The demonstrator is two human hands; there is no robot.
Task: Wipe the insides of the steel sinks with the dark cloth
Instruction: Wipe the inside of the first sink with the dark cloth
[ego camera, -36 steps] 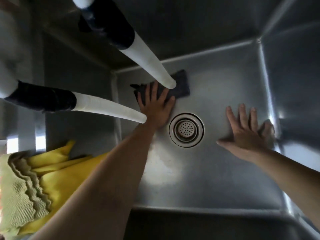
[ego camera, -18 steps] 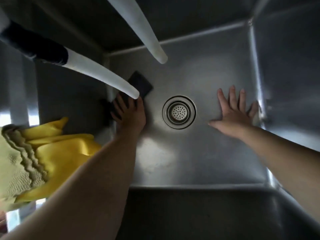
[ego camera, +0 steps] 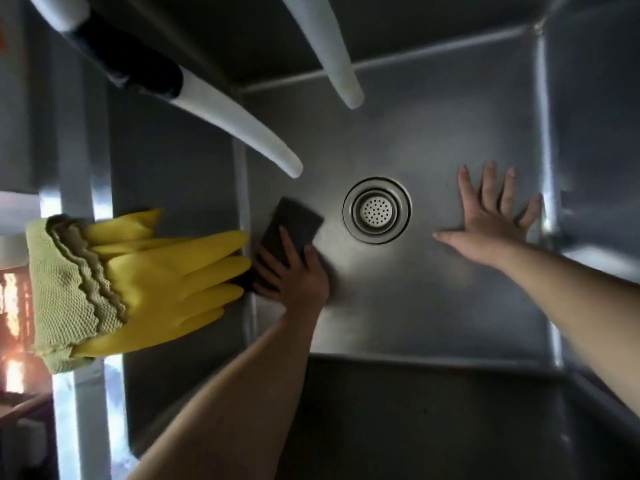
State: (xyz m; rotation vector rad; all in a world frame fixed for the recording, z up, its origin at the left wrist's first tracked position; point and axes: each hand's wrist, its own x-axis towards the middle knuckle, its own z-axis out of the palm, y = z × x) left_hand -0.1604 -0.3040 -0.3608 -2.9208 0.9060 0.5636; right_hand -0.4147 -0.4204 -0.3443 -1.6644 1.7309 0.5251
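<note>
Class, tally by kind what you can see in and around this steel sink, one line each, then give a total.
Hands: 2 (left hand, right hand)
Dark cloth: 1
White spouts: 2 ()
Drain strainer: 1
Yellow rubber gloves: 1 bundle
Total: 7

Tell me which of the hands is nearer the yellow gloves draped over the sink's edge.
Left. The left hand presses the dark cloth on the sink floor right beside the yellow gloves' fingertips. The right hand lies flat beyond the drain, near the opposite wall.
</note>
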